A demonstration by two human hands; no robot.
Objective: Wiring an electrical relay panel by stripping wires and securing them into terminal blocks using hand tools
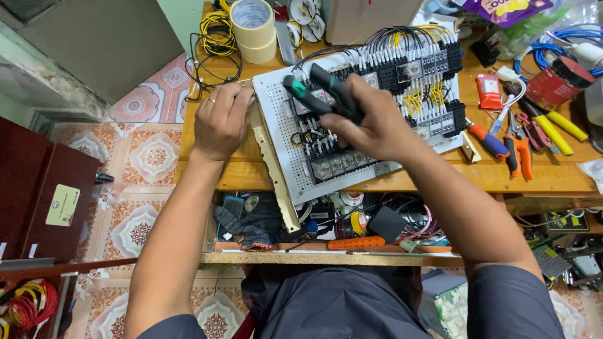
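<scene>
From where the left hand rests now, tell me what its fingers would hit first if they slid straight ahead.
The left hand points toward the table's far edge. Straight ahead its fingers would probably first meet the bundle of yellow and black wire, with the stacked tape rolls just right of that line. Depth is hard to judge.
</scene>
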